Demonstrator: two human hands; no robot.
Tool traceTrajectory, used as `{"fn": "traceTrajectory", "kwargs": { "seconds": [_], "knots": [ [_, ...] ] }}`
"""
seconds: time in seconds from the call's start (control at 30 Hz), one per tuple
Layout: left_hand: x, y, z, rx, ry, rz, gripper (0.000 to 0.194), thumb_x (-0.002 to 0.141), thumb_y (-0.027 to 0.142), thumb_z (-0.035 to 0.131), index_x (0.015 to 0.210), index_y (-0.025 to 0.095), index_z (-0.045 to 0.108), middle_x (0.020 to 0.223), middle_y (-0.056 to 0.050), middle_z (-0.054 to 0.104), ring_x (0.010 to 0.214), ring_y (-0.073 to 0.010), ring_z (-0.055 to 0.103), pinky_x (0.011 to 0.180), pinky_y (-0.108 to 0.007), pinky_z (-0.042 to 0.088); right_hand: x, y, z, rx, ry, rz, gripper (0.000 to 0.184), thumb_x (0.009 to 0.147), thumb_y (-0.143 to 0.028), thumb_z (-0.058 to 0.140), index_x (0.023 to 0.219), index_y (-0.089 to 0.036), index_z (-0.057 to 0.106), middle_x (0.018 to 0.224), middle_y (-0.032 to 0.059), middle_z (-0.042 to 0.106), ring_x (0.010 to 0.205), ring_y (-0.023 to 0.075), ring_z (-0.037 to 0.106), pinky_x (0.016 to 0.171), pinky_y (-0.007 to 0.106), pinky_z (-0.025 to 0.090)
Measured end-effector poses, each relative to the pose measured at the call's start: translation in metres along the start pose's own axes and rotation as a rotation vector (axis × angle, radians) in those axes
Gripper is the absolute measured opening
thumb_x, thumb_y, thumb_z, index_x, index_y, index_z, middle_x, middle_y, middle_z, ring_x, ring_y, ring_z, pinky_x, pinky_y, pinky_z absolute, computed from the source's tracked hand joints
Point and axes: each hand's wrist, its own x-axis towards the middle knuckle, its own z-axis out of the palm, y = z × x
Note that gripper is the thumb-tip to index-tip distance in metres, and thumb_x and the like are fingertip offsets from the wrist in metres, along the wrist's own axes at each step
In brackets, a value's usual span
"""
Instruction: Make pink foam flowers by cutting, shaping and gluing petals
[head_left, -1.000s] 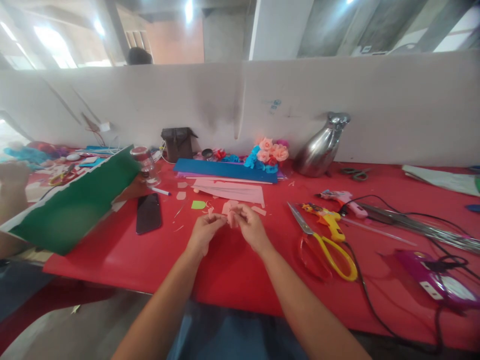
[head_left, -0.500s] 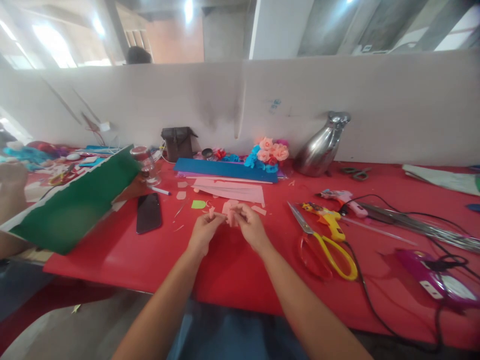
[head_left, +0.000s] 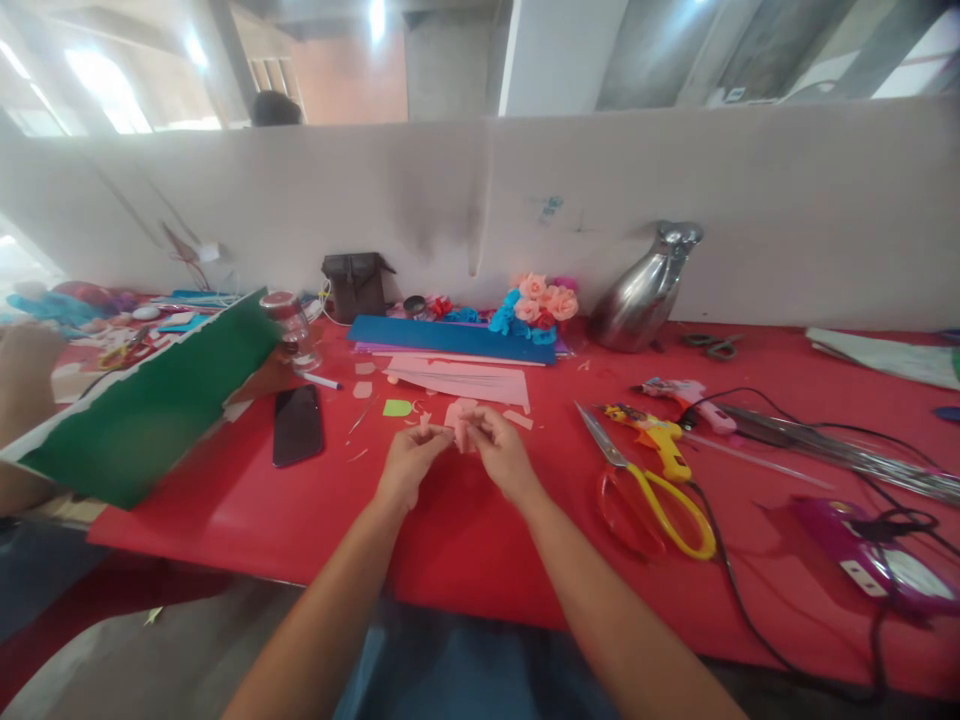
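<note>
Over the middle of the red-covered table (head_left: pixel 480 560), my left hand (head_left: pixel 411 460) and my right hand (head_left: pixel 501 452) meet almost fingertip to fingertip. Both pinch a small pink paper piece (head_left: pixel 460 436), which looks curled between the fingers. Its exact shape is partly hidden by them. Just beyond lie pink paper sheets (head_left: pixel 465 382) with drawn lines, and a lime green paper cutout (head_left: pixel 397 408) rests left of the fingers. Small pink cut pieces (head_left: pixel 363 390) are scattered around.
To the right lie scissors with yellow handles (head_left: pixel 652 490), a yellow glue gun (head_left: pixel 660 440), a pink glue gun (head_left: pixel 694 400) and a purple power strip (head_left: pixel 874 550) with cords. A steel jug (head_left: pixel 645 290), paper flowers (head_left: pixel 544 305), a phone (head_left: pixel 298 426) and a green board (head_left: pixel 165 410) stand around.
My fingers have shifted very slightly around the pink paper, the left fingertips moving closer to it. Everything else on the table stays in place.
</note>
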Motion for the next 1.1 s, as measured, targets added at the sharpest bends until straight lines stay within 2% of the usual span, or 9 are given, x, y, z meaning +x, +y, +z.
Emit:
{"fn": "traceTrajectory", "kwargs": {
  "seconds": [0.3, 0.47, 0.67, 0.8, 0.9, 1.1],
  "knots": [
    [0.0008, 0.0006, -0.0002, -0.006, 0.001, 0.017, 0.015, 0.063, 0.029, 0.068, 0.063, 0.015, 0.066, 0.058, 0.002, 0.058, 0.052, -0.0071, 0.043, 0.059, -0.022, 0.033, -0.0007, -0.0020, 0.0013, 0.028, 0.002, 0.004, 0.015, 0.080, -0.030, 0.052, 0.091, -0.020, 0.056, 0.070, -0.0001, 0.060, 0.068, 0.0154, 0.056, 0.069, 0.030, 0.043],
    [0.0012, 0.0014, 0.0004, -0.064, 0.047, 0.005, 0.013, 0.060, 0.026, 0.068, 0.063, 0.014, 0.063, 0.060, 0.002, 0.058, 0.049, -0.0059, 0.041, 0.053, -0.021, 0.030, 0.0005, -0.0029, -0.0011, 0.006, 0.079, 0.059, 0.015, 0.076, -0.029, 0.053, 0.088, -0.021, 0.058, 0.086, 0.0028, 0.063, 0.079, 0.0169, 0.058, 0.072, 0.029, 0.042],
    [0.0038, -0.0021, -0.0016, -0.057, 0.091, -0.009, 0.017, 0.064, 0.030, 0.067, 0.066, 0.014, 0.065, 0.057, 0.003, 0.057, 0.042, -0.0034, 0.032, 0.046, -0.020, 0.023, 0.0023, -0.0015, -0.0064, -0.001, 0.145, 0.102, 0.017, 0.075, -0.031, 0.054, 0.089, -0.022, 0.057, 0.081, 0.0015, 0.063, 0.072, 0.0166, 0.056, 0.064, 0.028, 0.041],
    [0.0012, -0.0008, 0.0006, -0.034, 0.068, -0.055, 0.027, 0.065, 0.039, 0.069, 0.069, 0.013, 0.068, 0.059, -0.001, 0.061, 0.045, -0.0055, 0.040, 0.048, -0.021, 0.029, 0.0020, -0.0029, -0.0063, 0.007, 0.130, 0.090, 0.018, 0.076, -0.031, 0.054, 0.091, -0.022, 0.057, 0.078, 0.0012, 0.063, 0.071, 0.0168, 0.057, 0.065, 0.028, 0.042],
    [-0.0006, 0.0007, 0.0025, -0.055, 0.036, -0.079, 0.026, 0.060, 0.035, 0.073, 0.071, 0.013, 0.069, 0.057, -0.001, 0.062, 0.047, -0.0069, 0.045, 0.050, -0.021, 0.033, 0.0015, -0.0037, -0.0046, 0.015, 0.122, 0.072, 0.020, 0.076, -0.032, 0.054, 0.092, -0.022, 0.057, 0.083, 0.0025, 0.063, 0.073, 0.0169, 0.056, 0.066, 0.028, 0.042],
    [0.0017, 0.0006, 0.0028, -0.081, 0.031, -0.084, 0.022, 0.057, 0.032, 0.074, 0.066, 0.013, 0.068, 0.053, 0.000, 0.060, 0.045, -0.0065, 0.045, 0.049, -0.021, 0.034, 0.0009, -0.0042, -0.0014, 0.043, 0.101, 0.084, 0.022, 0.075, -0.033, 0.055, 0.093, -0.021, 0.056, 0.086, 0.0031, 0.063, 0.070, 0.0152, 0.055, 0.066, 0.028, 0.041]
  ]
}}
